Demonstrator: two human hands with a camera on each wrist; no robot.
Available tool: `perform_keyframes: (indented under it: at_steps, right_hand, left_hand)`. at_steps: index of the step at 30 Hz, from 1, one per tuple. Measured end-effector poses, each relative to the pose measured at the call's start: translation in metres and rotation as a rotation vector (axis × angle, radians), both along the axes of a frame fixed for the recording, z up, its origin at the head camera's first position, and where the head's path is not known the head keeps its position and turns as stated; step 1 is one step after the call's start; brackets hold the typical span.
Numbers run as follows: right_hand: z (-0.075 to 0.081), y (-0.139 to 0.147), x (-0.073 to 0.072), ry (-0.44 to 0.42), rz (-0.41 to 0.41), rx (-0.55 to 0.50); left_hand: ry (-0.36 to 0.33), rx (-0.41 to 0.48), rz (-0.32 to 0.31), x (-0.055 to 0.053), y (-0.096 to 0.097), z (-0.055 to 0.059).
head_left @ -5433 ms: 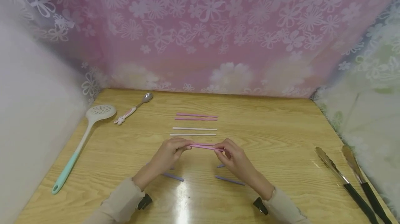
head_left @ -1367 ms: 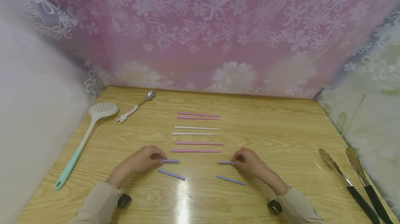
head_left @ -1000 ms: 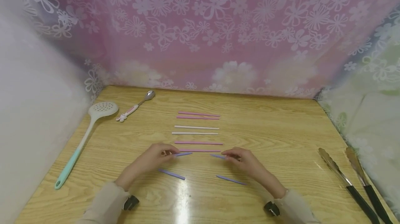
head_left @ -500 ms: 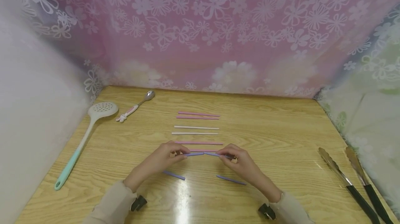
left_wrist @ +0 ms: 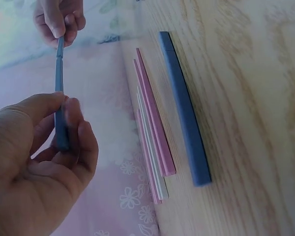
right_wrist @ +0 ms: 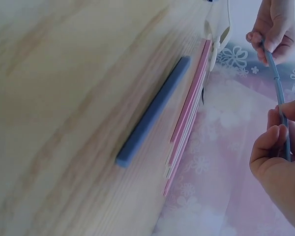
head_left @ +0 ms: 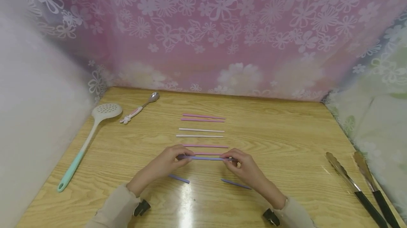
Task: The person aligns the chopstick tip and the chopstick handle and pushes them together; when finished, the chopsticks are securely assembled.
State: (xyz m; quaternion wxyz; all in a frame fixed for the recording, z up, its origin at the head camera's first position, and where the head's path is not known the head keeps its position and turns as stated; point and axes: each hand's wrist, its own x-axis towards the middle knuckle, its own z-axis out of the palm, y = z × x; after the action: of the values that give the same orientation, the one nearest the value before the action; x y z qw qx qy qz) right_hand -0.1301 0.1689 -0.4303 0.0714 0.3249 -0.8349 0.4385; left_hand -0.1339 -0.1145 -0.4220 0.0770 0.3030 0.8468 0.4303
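My left hand [head_left: 167, 159] pinches one end of a blue chopstick [head_left: 207, 158], and my right hand [head_left: 244, 164] pinches the other. Its two halves meet end to end in a line, with a joint visible in both wrist views; in the left wrist view the chopstick [left_wrist: 59, 78] is clear of the table. Two loose blue chopstick halves lie nearer me: one thicker piece [head_left: 179, 178] below the left hand, partly hidden by it, and a tapered piece [head_left: 236, 184] below the right. Just beyond the hands lies a pink pair, its farther chopstick [head_left: 206, 146] partly covered by my left fingers.
Farther back lie a white pair of chopsticks [head_left: 200, 136] and another pink pair [head_left: 203, 120]. A slotted skimmer [head_left: 81, 153] and a rabbit-handled spoon [head_left: 136, 111] are on the left. Metal tongs [head_left: 357, 189] with black handles lie at the right edge. A flowered curtain [head_left: 203, 37] backs the wooden table.
Earlier a pink chopstick pair was held, then laid down. My hands picked up two blue halves, brought them inward and together; they now form one straight chopstick.
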Motion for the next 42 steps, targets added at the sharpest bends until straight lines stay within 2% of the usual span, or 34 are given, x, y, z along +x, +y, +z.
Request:
perform_keyframes:
  at_steps: [8,14,19,27,37,42]
  right_hand:
    - [-0.0008,-0.0081,0.0033,0.009,0.003,-0.016]
    - [-0.0033,-0.0086,0.0046,0.030,0.009,-0.022]
    - [-0.0030,-0.0088,0.0067,0.035,0.010,-0.019]
    - [-0.0032,-0.0095,0.0089,0.038,0.019,-0.011]
    - [-0.0052,-0.0072,0.0087,0.045,0.006,-0.018]
    - [-0.0045,-0.0067,0.0096,0.034,0.015,-0.020]
  left_hand:
    - [-0.044,0.022,-0.007,0.0015,0.0033,-0.0017]
    - [0.004,0.034,-0.036,0.0031,0.0032,-0.0033]
    - [0.039,0.033,-0.025,0.0047,0.0034,-0.0046]
    - [0.014,0.031,0.007,0.0074,0.0055,-0.0056]
    - [0.029,0.027,-0.007,0.0067,0.0083,-0.0080]
    - [0.015,0.040,-0.001,0.0075,0.0097,-0.0077]
